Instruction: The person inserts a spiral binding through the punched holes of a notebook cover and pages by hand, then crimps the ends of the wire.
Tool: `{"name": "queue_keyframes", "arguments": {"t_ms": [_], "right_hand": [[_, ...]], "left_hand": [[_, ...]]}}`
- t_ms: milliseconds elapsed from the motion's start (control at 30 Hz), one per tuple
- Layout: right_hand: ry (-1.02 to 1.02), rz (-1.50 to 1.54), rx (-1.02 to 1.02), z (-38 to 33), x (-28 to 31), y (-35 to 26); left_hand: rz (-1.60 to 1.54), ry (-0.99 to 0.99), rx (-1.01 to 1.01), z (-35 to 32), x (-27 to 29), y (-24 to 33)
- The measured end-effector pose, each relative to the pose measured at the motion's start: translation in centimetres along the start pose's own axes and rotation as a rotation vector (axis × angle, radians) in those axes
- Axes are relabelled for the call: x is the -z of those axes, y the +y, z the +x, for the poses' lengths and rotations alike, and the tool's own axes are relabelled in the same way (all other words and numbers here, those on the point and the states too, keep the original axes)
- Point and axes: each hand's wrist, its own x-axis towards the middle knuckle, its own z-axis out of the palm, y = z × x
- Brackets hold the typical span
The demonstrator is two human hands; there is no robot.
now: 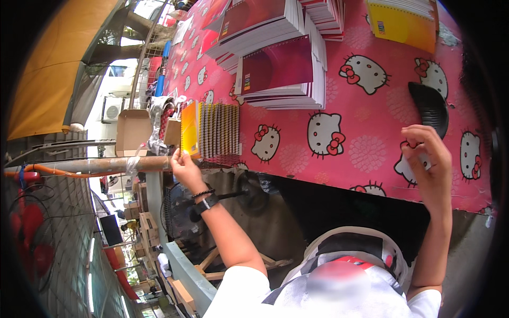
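Note:
At the left end of the table, a row of spiral-bound notebooks (pixel 220 130) stands on edge, wire bindings showing. The yellow-orange spiral notebook (pixel 190 130) at its left end faces outward. My left hand (pixel 185 168), wearing a dark watch and a beaded bracelet, pinches the lower edge of that notebook. Over the right part of the table, my right hand (pixel 432 161) is raised with its fingers curled and the thumb apart, holding nothing visible. Just beyond it lies a curved black ridged object (pixel 430 110), whose kind I cannot make out.
Tall stacks of purple-red notebooks (pixel 278 66) stand mid-table, with red ones behind. A yellow notebook stack (pixel 403 24) is at the far right. The pink tablecloth (pixel 294 132) has cat-face prints. Beyond the left edge are an open cardboard box (pixel 133 132) and a metal pipe (pixel 106 166).

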Motion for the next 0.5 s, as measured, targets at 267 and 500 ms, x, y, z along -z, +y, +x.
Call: {"name": "queue_keyframes", "arguments": {"t_ms": [267, 500], "right_hand": [[0.250, -0.650, 0.529, 12.5, 5.9, 3.0], [0.283, -1.028, 0.535, 18.4, 4.3, 5.9]], "left_hand": [[0.103, 0.153, -0.034, 0.4, 0.7, -1.8], [-0.421, 0.135, -0.350, -7.4, -0.9, 12.6]]}}
